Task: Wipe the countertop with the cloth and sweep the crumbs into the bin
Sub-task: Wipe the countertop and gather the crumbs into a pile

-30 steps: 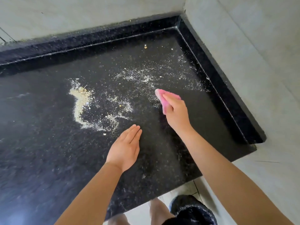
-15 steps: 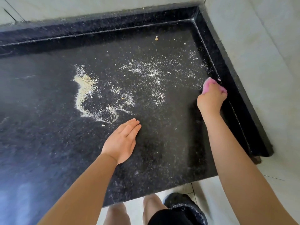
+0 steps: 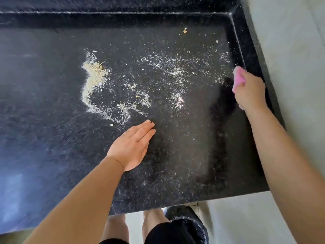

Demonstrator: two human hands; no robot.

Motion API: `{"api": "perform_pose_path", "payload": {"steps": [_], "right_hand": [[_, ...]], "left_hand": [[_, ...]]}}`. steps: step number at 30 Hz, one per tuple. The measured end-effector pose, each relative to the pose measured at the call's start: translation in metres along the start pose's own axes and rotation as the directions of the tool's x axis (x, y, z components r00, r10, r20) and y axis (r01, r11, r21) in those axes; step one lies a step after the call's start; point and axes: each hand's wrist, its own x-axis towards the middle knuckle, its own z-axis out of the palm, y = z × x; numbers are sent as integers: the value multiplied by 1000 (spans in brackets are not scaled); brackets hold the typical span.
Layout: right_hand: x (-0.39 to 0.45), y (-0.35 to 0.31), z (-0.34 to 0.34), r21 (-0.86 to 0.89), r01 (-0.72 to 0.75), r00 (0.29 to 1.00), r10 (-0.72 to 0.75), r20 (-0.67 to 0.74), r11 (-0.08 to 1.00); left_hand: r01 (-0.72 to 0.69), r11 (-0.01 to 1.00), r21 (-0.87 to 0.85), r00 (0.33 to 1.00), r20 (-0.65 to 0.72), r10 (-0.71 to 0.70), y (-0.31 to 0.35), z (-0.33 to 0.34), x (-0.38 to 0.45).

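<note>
— Cloth [image 3: 237, 78] first: where is it sitting?

— It is showing as a pink wad in the right hand [image 3: 250, 90], whose fingers are curling round it and gripping it. Taking the countertop's [image 3: 52, 155] raised right edge [image 3: 253, 55] as the landmark, the cloth is pressing down on the dark stone just beside that edge, about halfway along it. Most of the wad is hiding under the hand.

— And the other hand?

— The left hand [image 3: 131, 148] is lying flat on the stone with its fingers straight and together, holding nothing. It is resting well away from the right edge, out towards the middle of the surface.

— What about the crumbs?

— A thick pale heap of crumbs [image 3: 93, 80] is lying farthest from the right edge, beyond the left hand's fingertips. Finer white dust [image 3: 167, 67] is spreading between that heap and the cloth, thinning as it nears the edge. A few bigger bits [image 3: 185, 30] are sitting close to the back rim.

— Anything below the counter?

— A black bin bag [image 3: 186, 221] is showing under the front lip, nearer the right edge than the left hand is, just beside the person's bare knees [image 3: 153, 221]. Pale wall [image 3: 290, 50] is running along the outside of the right edge.
</note>
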Motion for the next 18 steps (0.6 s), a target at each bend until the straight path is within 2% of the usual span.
{"api": "perform_pose_path", "payload": {"steps": [2, 4, 8, 10, 12, 14, 16, 18], "right_hand": [[14, 8, 11, -96, -112, 992, 117, 49, 989], [17, 13, 20, -114, -187, 981, 191, 26, 976], [3, 11, 20, 31, -294, 955, 292, 45, 955], [-13, 3, 24, 107, -212, 975, 202, 94, 971], [-36, -13, 29, 249, -69, 985, 25, 173, 966], [-53, -23, 31, 341, 31, 981, -95, 171, 940], [-55, -30, 23, 343, 118, 990, -137, 32, 932], [-42, -22, 16, 167, 221, 969, -198, -145, 961]], "left_hand": [[15, 1000, -4, 999, 30, -15, 0, 0, 0], [21, 1000, -11, 998, 57, -20, 1, -1, 0], [27, 999, -19, 996, 82, -26, 0, -2, 0], [38, 999, -22, 996, 87, -36, 1, -4, 1], [41, 999, -14, 995, 94, -39, 2, -7, 2], [40, 999, -13, 994, 102, -39, 1, -7, 3], [46, 999, -16, 993, 110, -44, 1, -8, 3], [44, 999, -18, 991, 128, -41, 1, -7, 2]]}}
